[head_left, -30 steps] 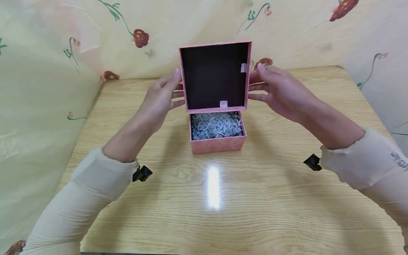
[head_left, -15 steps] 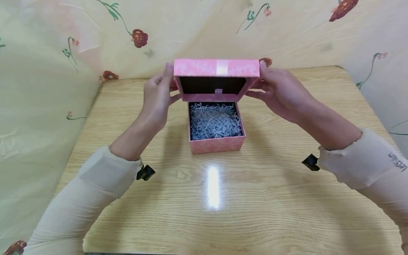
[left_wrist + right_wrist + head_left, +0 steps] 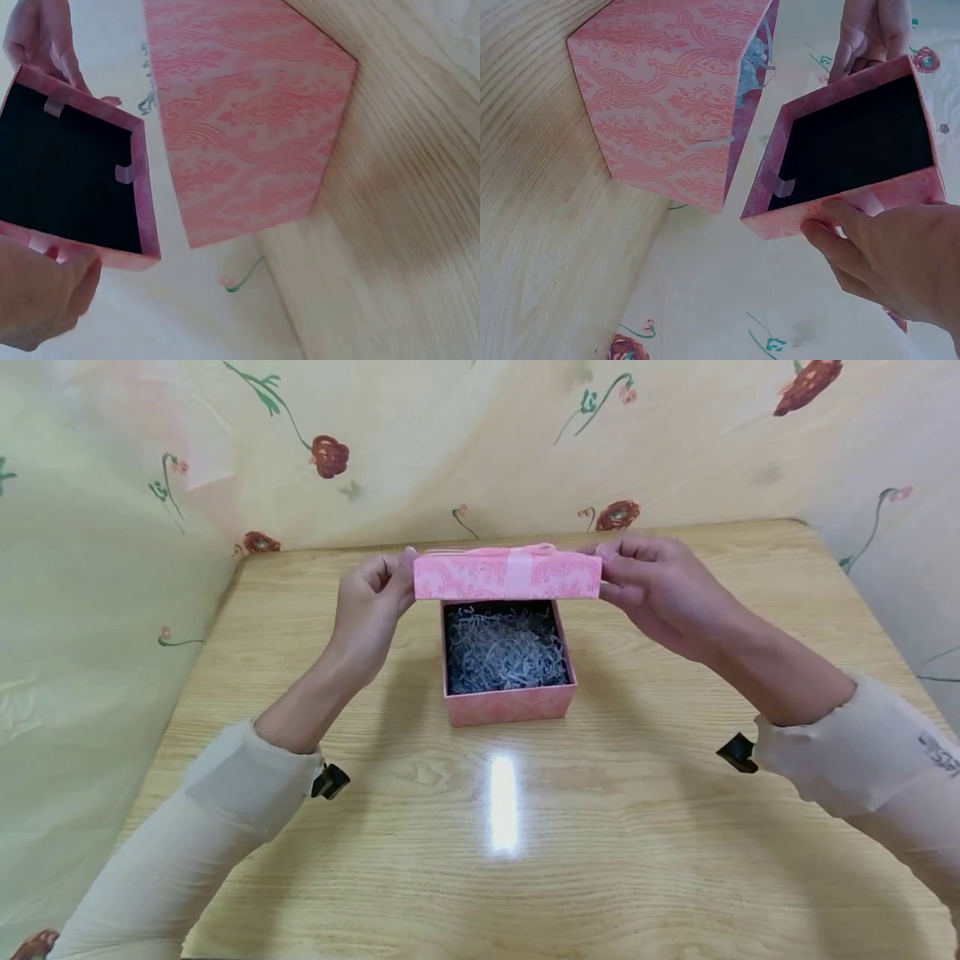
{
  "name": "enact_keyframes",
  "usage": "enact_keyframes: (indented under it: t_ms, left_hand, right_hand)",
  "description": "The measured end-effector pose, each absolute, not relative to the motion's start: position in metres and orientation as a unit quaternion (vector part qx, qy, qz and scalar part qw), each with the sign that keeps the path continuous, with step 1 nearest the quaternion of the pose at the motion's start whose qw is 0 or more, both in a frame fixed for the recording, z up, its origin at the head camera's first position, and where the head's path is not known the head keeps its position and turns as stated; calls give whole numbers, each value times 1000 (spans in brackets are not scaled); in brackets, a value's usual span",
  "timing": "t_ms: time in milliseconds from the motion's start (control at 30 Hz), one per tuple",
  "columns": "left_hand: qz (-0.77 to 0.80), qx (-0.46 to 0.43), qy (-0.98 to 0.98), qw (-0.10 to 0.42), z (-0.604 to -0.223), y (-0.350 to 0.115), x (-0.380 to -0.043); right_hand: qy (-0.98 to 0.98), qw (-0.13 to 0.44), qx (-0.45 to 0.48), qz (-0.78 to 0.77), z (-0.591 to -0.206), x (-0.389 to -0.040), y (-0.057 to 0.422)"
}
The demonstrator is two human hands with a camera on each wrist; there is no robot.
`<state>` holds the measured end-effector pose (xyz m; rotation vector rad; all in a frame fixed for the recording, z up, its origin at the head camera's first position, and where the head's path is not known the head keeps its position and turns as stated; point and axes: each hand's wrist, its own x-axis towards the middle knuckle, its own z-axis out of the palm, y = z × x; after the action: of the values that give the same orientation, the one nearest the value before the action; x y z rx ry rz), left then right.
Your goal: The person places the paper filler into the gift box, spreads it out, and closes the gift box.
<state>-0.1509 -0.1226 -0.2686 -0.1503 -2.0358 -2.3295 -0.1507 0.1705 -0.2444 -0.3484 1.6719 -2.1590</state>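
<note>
Between my hands is a pink patterned box lid [image 3: 480,577] with a pale ribbon, its black inside showing in both wrist views. My left hand [image 3: 367,610] grips the lid's left side, and my right hand [image 3: 660,589] grips its right side. Just below it in the head view stands the open pink box [image 3: 510,703], filled with pale blue paper shreds [image 3: 506,647]. The lid overlaps the box's back edge in this view; a gap separates lid and box in the right wrist view. One shred [image 3: 712,144] hangs over the box rim.
The box stands on a light wood table [image 3: 600,843]. Behind it and along the sides hangs a cream floral sheet [image 3: 405,443]. Both forearms wear pale sleeves [image 3: 232,785] with small black pieces at the cuffs.
The lid has tipped forward and come down from standing with its black inside facing me to nearly level, front side facing me. Both hands have kept hold of it; the box has stayed put.
</note>
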Motion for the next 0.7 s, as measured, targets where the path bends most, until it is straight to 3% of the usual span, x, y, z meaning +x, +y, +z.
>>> enact_keyframes:
  t_ms: [267, 700]
  left_hand:
    - [-698, -102, -709, -3, -275, -135, -142]
    - [-681, -96, -725, -18, -275, -143, -133]
  right_hand:
    - [655, 184, -150, -718, -250, -146, 172]
    - [640, 132, -218, -725, -254, -142, 167]
